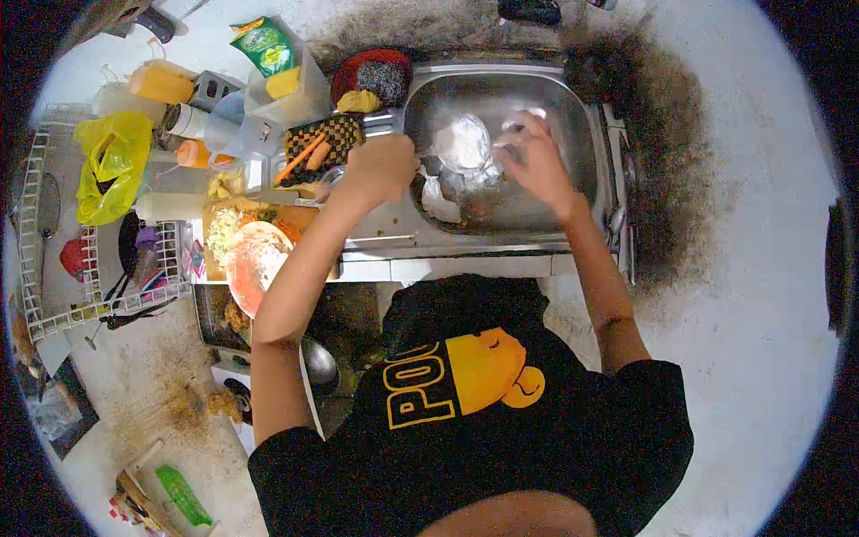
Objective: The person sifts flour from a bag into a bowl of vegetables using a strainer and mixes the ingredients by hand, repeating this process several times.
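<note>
My left hand (385, 168) is at the sink's left edge with its fingers curled in; what they hold, if anything, is hidden. Over the basin, my right hand (537, 166) has its fingers apart and is slightly blurred. Between the hands, in the steel sink (555, 224), lies a bright, round, whitish thing (463, 143) washed out by glare. A crumpled white piece that looks like plastic (439, 199) rests at the basin's left, just below my left hand.
Left of the sink are a carrot (302, 159) on a checked mat, a cutting board (309, 217) with chopped vegetables, and a red-and-white plate (255, 261) near my left forearm. Further left are bottles, a yellow bag (114, 166) and a white wire rack (107, 309).
</note>
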Action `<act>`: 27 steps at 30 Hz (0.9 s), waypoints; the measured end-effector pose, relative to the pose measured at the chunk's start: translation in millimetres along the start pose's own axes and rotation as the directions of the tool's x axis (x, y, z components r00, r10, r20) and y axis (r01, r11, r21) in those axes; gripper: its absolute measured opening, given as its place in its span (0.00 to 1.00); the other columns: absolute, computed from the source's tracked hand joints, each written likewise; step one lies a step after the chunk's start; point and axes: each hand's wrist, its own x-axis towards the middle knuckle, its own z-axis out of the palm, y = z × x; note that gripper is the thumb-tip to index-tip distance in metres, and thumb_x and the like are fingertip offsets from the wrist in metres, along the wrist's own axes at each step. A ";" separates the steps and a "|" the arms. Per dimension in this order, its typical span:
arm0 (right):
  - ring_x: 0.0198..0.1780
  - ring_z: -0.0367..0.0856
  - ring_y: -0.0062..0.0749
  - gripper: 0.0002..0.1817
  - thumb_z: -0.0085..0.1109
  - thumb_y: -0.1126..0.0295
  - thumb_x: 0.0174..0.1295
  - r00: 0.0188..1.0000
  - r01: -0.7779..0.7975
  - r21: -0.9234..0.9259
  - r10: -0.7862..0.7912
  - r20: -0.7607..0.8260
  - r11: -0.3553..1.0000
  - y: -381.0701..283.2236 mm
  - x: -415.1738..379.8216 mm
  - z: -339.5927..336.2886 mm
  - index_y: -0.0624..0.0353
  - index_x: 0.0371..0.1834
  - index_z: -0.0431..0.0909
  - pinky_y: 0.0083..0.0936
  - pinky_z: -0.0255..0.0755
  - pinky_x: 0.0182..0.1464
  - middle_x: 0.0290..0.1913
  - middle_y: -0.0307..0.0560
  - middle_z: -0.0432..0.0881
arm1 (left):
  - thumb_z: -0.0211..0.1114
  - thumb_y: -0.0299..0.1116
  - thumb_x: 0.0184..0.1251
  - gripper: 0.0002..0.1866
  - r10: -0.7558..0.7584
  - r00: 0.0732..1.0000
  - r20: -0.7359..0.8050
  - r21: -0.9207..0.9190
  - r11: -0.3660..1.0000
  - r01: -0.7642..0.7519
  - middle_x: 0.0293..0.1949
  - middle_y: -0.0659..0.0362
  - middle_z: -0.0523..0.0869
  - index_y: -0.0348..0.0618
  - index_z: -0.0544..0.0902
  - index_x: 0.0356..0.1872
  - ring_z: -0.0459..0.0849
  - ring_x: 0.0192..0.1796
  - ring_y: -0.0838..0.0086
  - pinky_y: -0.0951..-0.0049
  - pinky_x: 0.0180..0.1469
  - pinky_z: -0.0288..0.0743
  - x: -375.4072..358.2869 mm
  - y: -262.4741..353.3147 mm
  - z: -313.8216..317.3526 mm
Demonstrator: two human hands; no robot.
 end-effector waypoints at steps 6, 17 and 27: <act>0.60 0.69 0.40 0.20 0.60 0.65 0.57 0.980 -0.159 0.409 0.195 -0.047 0.899 -54.7 6.3 -67.3 0.52 0.55 0.76 0.40 0.57 0.63 0.53 0.46 0.78 | 0.56 0.32 0.66 0.12 -0.104 0.926 0.362 -0.908 0.188 0.375 0.14 0.69 0.67 0.40 0.80 0.22 0.60 0.16 0.86 0.80 0.18 0.48 -39.7 24.2 -1.4; 0.72 0.47 0.49 0.44 0.56 0.58 0.59 0.971 0.024 -0.321 0.055 0.233 0.947 -90.0 -48.2 7.4 0.50 0.75 0.42 0.61 0.36 0.65 0.70 0.51 0.60 | 0.52 0.32 0.68 0.12 -0.299 0.866 0.400 -0.916 -0.136 0.376 0.13 0.66 0.67 0.40 0.78 0.26 0.64 0.16 0.83 0.76 0.18 0.55 -79.6 82.9 60.7; 0.73 0.46 0.54 0.51 0.58 0.50 0.56 0.954 0.068 -0.327 0.034 0.297 0.942 -76.3 -45.0 10.1 0.52 0.75 0.36 0.67 0.35 0.62 0.72 0.51 0.56 | 0.55 0.37 0.70 0.10 -0.333 0.877 0.347 -0.934 -0.034 0.357 0.15 0.70 0.69 0.45 0.76 0.31 0.61 0.13 0.85 0.80 0.14 0.51 -83.9 91.3 85.1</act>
